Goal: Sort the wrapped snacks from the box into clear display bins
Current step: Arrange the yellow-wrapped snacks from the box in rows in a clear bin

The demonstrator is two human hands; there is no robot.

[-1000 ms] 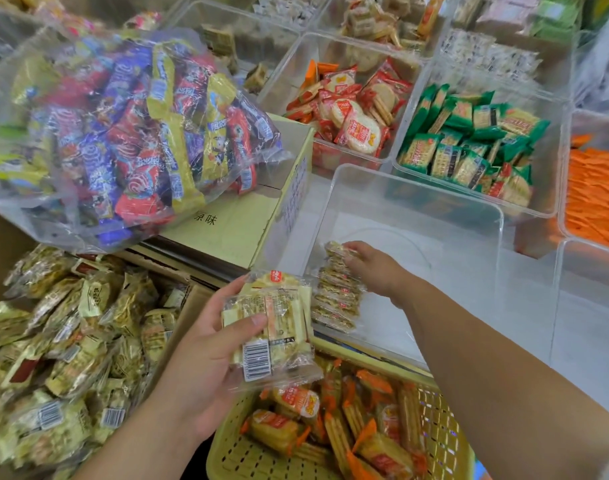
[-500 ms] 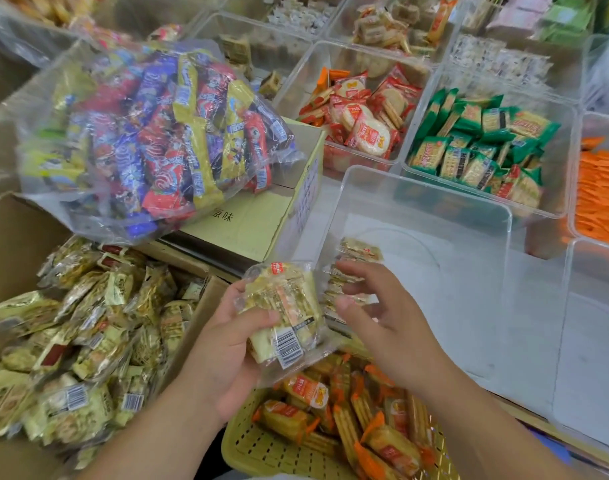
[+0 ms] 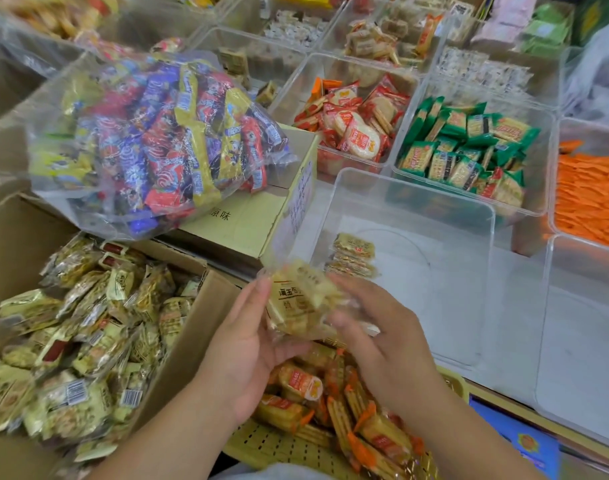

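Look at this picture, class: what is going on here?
A person holds a clear snack pack between the left hand and the right hand, above a yellow basket. Just beyond, a clear bin holds a small stack of similar snacks. The cardboard box on the left is full of packs.

This looks like a snack shop. Many clear bins stand side by side in rows. Most hold one kind of wrapped snacks. A box full of snacks and a big bag of sweets sit beside them.
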